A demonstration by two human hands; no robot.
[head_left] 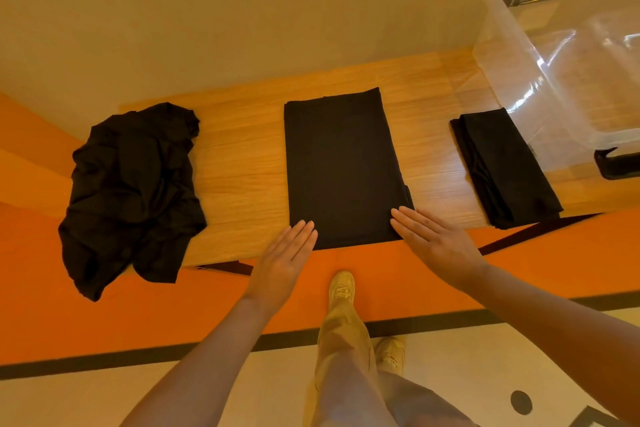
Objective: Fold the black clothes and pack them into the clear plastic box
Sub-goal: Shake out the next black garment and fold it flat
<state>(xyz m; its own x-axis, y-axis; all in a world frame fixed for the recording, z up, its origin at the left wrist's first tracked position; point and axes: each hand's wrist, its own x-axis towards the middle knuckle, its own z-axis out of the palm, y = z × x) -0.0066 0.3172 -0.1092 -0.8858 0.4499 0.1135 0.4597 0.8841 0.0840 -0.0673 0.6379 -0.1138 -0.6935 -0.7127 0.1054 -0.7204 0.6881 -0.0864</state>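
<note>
My left hand (285, 253) lies flat with the fingers straight and close together, its tips at the near left corner of the half-folded black garment (341, 166). My right hand (434, 243) is flat too, fingers stretched out and released, its tips on the near right corner of the same garment. Neither hand grips anything.

That garment lies as a long smooth rectangle in the middle of the wooden table (242, 163), its near edge level with the table's front edge. To its left a crumpled black garment (133, 191) sits in a heap and hangs partly over the front edge. To its right a folded black garment (504, 166) lies as a narrow, neat stack, just beside the clear plastic box (568, 55).

The box stands at the table's right end, its lid off. Through its walls I see only the wood grain below; no clothes are inside. A black latch (614, 163) shows at its near end.
</note>
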